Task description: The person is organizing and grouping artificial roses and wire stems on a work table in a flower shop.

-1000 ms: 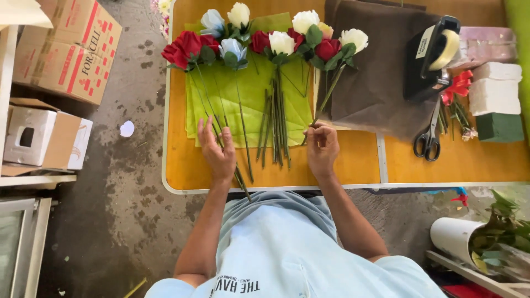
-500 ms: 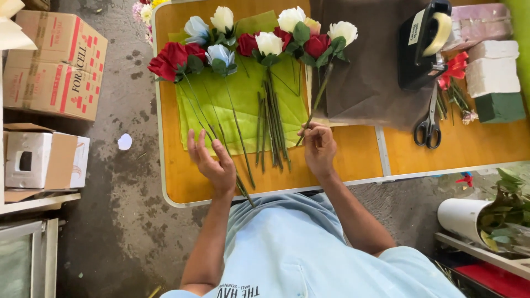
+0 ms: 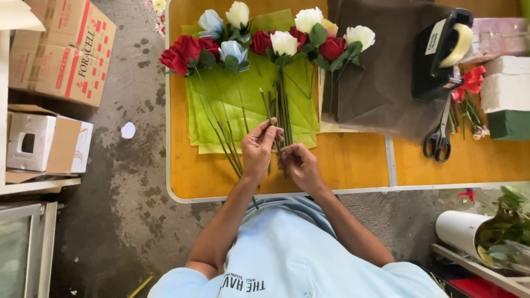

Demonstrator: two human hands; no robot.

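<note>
Artificial roses in red [image 3: 182,51], white [image 3: 284,42] and pale blue [image 3: 232,51] lie on green wrapping sheets [image 3: 251,105] on the orange table [image 3: 353,163], their long green stems [image 3: 282,110] pointing toward me. My left hand [image 3: 258,150] pinches one thin bare green stem [image 3: 265,107] that slants up from its fingers. Just beside it, my right hand [image 3: 301,166] closes around the lower ends of the middle bunch of stems. The two hands nearly touch near the table's front edge.
A brown sheet [image 3: 375,83] lies right of the flowers, with a black tape dispenser [image 3: 441,52], scissors [image 3: 440,138] and foam blocks [image 3: 505,91] further right. Cardboard boxes [image 3: 61,52] stand on the floor at left. A white roll [image 3: 461,232] and foliage sit at lower right.
My left hand has moved right from the side stems and now pinches a single stem. My right hand slid slightly left and toward me, so the hands have come together.
</note>
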